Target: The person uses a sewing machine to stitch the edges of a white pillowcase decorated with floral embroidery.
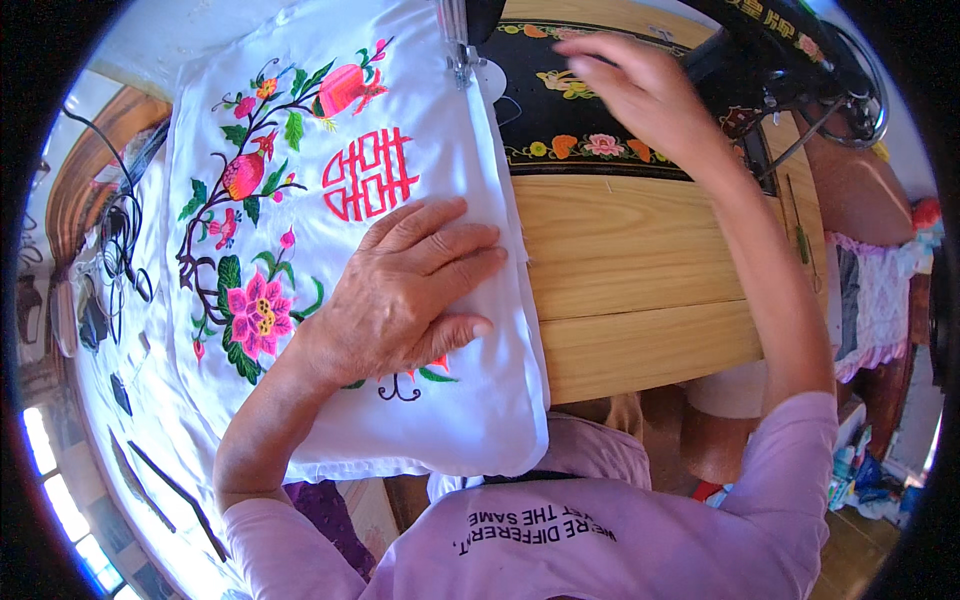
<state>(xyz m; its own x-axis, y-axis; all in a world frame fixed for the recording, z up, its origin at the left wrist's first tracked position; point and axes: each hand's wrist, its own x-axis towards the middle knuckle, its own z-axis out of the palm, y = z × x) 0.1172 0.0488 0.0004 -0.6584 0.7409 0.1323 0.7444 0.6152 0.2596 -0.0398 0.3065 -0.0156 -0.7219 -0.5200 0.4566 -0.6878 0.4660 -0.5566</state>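
My left hand [409,289] lies palm down on a white satin-like cloth [480,409], its fingers a little apart near the cloth's right edge. Coloured embroidery covers the cloth: pink fruit, a large pink flower [259,315], leafy branches and a red geometric emblem [371,174]. At the top, the presser foot [462,71] of a sewing machine stands over the cloth close to that edge; whether it is lowered I cannot tell. My right hand [637,90], slightly blurred, hovers above the black, flower-decorated machine bed [540,120] with nothing visible in its fingers.
The machine's handwheel [874,105] is at upper right. A wooden sewing table [630,255] carries a thin tool [801,240] near its right edge. Black cables [120,232] and dark, long flat pieces [176,495] lie on white material at left.
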